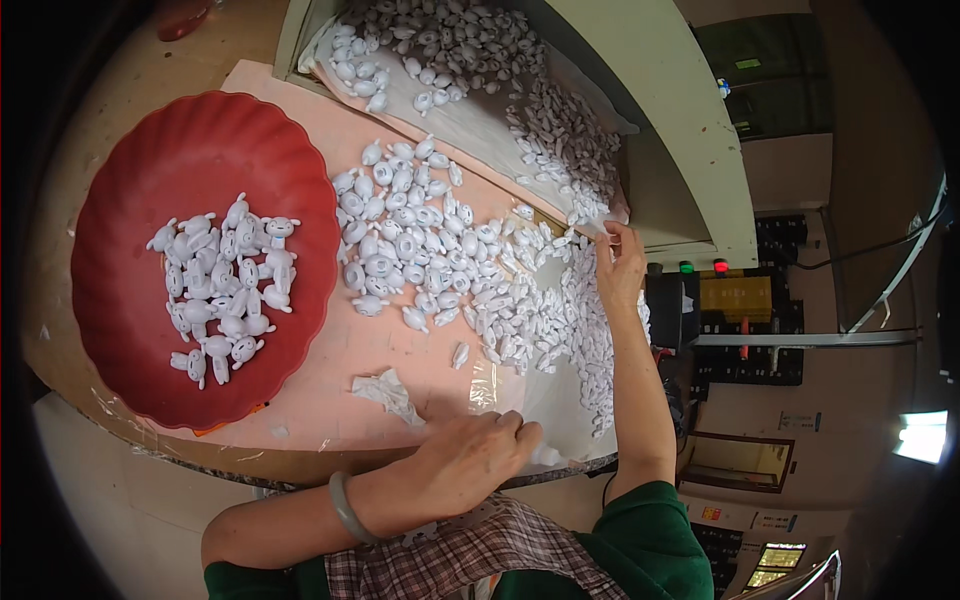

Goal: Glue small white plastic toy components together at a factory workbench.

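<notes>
My left hand (478,452), with a pale bangle (347,508) at the wrist, is closed around a small white object (546,456) whose narrow end points right; most of it is hidden in the fist. Farther off to the right, my right hand (624,262) has its fingers bent together at the edge of the lined bin, among small white plastic parts (592,345). Whatever those fingertips pinch is too small to make out. Rounded white head-shaped parts (400,225) lie heaped to the left of the small parts. Assembled white animal figurines (225,275) fill the middle of a red scalloped bowl (115,235).
A box-like machine opening (690,130) at the back holds a cloth-lined bin (440,125) with more white parts. Green and red buttons (703,266) sit on its right side. Crumpled tissue (388,395) and clear tape (484,386) lie on the pink table cover (300,390).
</notes>
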The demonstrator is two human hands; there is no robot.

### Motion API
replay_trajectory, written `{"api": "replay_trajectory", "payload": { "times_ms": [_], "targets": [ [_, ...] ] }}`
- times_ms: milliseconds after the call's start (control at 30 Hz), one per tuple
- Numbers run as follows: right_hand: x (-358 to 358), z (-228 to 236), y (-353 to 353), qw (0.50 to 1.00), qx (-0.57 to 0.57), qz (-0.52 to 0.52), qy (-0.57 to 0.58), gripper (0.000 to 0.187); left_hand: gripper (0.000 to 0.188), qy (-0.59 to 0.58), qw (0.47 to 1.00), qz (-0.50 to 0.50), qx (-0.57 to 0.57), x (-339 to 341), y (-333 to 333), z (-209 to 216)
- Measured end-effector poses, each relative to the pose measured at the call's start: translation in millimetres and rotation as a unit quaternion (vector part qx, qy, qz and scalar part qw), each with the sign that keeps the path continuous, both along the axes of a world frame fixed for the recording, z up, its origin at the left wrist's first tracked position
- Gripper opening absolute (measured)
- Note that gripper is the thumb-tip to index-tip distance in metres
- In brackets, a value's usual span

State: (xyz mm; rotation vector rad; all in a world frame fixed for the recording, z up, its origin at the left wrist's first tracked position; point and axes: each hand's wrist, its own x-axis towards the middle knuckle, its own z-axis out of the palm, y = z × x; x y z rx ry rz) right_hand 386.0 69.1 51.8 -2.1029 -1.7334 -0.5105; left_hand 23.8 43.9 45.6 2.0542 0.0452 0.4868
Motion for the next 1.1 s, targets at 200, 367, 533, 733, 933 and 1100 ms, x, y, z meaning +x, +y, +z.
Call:
{"api": "replay_trajectory", "payload": {
  "times_ms": [200,367,533,733,933,1100],
  "targets": [
    [1,-7,38,0.997,-0.051,-0.055,0.024,0.022,0.021,0.032,0.999,0.012,-0.024,-28,10,-10],
    [44,-16,54,0.997,-0.056,-0.003,0.060,0.023,0.021,0.026,1.000,0.003,-0.017,-20,15,-14],
    [41,-5,72,0.997,-0.057,-0.031,0.039,0.020,0.018,-0.006,0.999,0.029,-0.030,-18,20,-18],
    [55,-7,85,0.997,-0.024,-0.074,0.005,0.021,0.017,-0.033,0.996,0.079,-0.017,-28,20,-16],
    [82,-31,125,0.994,-0.041,-0.074,0.067,0.042,0.021,-0.008,0.995,0.096,-0.020,-32,25,-15],
    [102,-35,147,0.988,-0.150,-0.015,-0.020,0.049,0.019,-0.023,0.995,0.097,-0.005,-28,32,-14]
  ]
}}
